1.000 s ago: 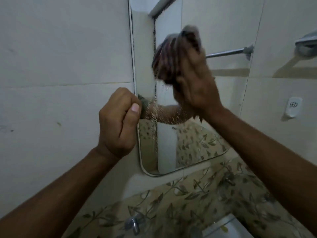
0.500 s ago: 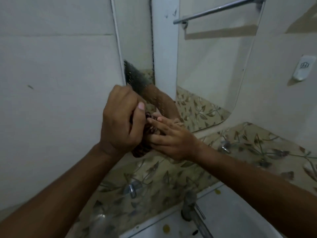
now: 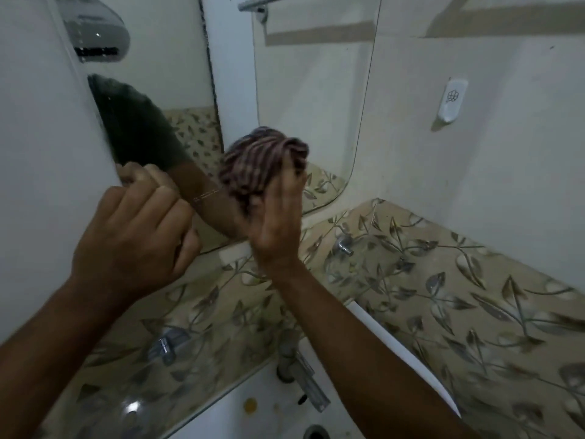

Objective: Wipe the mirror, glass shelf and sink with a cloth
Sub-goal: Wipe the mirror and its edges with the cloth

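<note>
The cloth (image 3: 264, 164) is a striped fabric bunched into a loose ball, held against the lower part of the mirror (image 3: 300, 90) by the right hand (image 3: 275, 223). That hand's fingers are curled up and around the wad from below, clamped on it, with the palm behind it. The left hand (image 3: 133, 236) sits at the mirror's lower left edge with its fingers loosely curled; they appear to hold nothing, though whether the fingertips bear on the mirror frame cannot be told.

Judged handling: the cloth is light, soft and fully compliant, so it will take any shape the grip gives it and will shed loose ends if held slackly. A full-palm grip around the bunched middle, as now, looks the sound way to hold it (a fingertip pinch would let the rest trail). If damp, it should drag rather than slip on glass.

The mirror is rigid, smooth and breakable; pressure is best kept flat and moderate, away from its rounded lower corner (image 3: 343, 191).

Below, the leaf-patterned glass shelf (image 3: 459, 280) runs along the wall on metal pegs (image 3: 343, 247), equally fragile. The white sink (image 3: 259, 413) and its tap (image 3: 300, 378) lie beneath. Neither appears attended to yet.
</note>
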Demonstrator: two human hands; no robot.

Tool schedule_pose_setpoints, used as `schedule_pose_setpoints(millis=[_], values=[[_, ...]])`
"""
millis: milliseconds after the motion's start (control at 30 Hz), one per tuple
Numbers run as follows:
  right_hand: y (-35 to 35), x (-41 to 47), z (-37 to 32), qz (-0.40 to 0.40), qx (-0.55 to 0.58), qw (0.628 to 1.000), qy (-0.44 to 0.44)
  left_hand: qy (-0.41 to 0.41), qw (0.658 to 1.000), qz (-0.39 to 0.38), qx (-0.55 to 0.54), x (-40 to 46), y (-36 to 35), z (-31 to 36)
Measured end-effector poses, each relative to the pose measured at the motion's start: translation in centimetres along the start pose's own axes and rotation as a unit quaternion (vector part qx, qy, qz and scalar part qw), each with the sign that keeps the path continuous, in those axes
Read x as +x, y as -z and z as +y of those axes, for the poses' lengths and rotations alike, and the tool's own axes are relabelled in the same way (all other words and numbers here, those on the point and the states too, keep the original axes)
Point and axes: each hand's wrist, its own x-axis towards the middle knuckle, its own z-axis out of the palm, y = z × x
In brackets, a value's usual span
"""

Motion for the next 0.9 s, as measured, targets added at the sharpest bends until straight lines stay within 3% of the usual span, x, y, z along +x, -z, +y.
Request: schedule_pose_setpoints(millis=[67,167,400,600,767,833,900], values=[[0.9,1.5,1.9,0.053,0.049,0.988,-0.135,0.008,0.998,-0.021,0.064,0.0,0.0,0.3],[1.5,3.8,4.1,0.107,0.067,0.961,-0.248,0.014,0.993,-0.034,0.115,0.0,0.0,0.7],[0.6,1.0,1.1,0.064,0.072,0.968,-0.233,0.013,0.990,-0.058,0.128,0.3,-0.1,0.6],[2.0,5.5,6.6,0.161,0.071,0.921,-0.348,0.016,0.993,-0.054,0.099,0.2,0.0,0.8],[0.6,1.4,1.4,0.105,0.062,0.946,-0.300,0.046,0.998,-0.019,-0.037,0.0,0.3,0.6],[-0.2,-2.0,-2.7,0.034,0.067,0.973,-0.219,0.072,0.991,0.019,-0.115,0.0,0.7,0.7],[-1.1,-5.5,-5.7,-0.046,0.054,0.994,-0.077,0.090,0.981,0.042,-0.165,-0.1,0.9,0.7]])
